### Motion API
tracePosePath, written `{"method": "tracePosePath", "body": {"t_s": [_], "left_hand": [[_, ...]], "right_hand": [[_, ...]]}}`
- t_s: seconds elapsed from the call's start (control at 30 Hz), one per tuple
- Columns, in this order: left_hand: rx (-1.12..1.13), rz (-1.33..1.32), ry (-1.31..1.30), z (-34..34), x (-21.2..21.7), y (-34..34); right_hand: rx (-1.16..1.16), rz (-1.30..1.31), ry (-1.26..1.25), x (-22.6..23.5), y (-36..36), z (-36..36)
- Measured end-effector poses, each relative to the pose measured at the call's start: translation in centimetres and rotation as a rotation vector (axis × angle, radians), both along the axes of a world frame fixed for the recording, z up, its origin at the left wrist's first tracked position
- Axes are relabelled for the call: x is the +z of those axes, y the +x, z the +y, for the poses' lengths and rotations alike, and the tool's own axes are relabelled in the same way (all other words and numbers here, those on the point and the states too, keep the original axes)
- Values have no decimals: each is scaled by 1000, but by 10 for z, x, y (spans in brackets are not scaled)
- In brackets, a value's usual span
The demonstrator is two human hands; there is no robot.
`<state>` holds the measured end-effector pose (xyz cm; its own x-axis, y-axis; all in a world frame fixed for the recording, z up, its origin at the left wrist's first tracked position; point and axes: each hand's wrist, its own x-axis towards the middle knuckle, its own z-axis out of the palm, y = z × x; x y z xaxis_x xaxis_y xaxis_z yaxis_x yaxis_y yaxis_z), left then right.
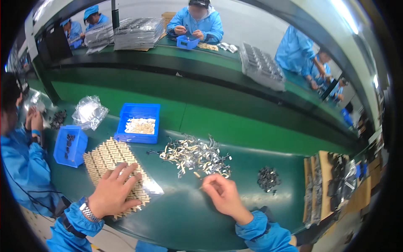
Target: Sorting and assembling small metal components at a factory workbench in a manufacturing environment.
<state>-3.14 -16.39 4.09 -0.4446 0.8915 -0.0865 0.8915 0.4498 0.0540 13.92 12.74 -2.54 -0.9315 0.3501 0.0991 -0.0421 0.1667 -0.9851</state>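
Note:
My left hand (pixel 114 191) lies with fingers spread on a sheet of small beige pieces (pixel 110 152), set in a zigzag pattern with dark gaps. A clear plastic edge sticks out at the sheet's right side. Thumb and forefinger of my right hand (pixel 223 194) are pinched together over the green table (pixel 180 218), just in front of a loose pile of small silver, black and beige parts (pixel 195 154). What they hold is too small to make out. A tiny tan strip (pixel 196 174) shows right beside the fingertips.
Beyond the sheet stand a blue bin of whitish pieces (pixel 140 126), another blue bin with dark parts (pixel 70 145) and a clear plastic bag (pixel 90 112). Black parts (pixel 268 179) lie in a heap at right, near upright cardboard sheets (pixel 323 185). A co-worker (pixel 25 164) sits close at left.

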Motion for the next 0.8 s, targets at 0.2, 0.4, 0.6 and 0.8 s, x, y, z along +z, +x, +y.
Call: {"method": "tracePosePath", "body": {"t_s": [0.2,0.4,0.6,0.8], "left_hand": [[-40,-55,112,3,3,-2],[-38,-378,497,79,51,-4],[-219,-446,847,162,10,14],[92,-751,829,141,-22,26]], "right_hand": [[-39,84,-119,8,0,5],[-42,144,-269,4,4,14],[-170,152,-196,14,7,9],[-167,153,-99,7,-2,3]]}}
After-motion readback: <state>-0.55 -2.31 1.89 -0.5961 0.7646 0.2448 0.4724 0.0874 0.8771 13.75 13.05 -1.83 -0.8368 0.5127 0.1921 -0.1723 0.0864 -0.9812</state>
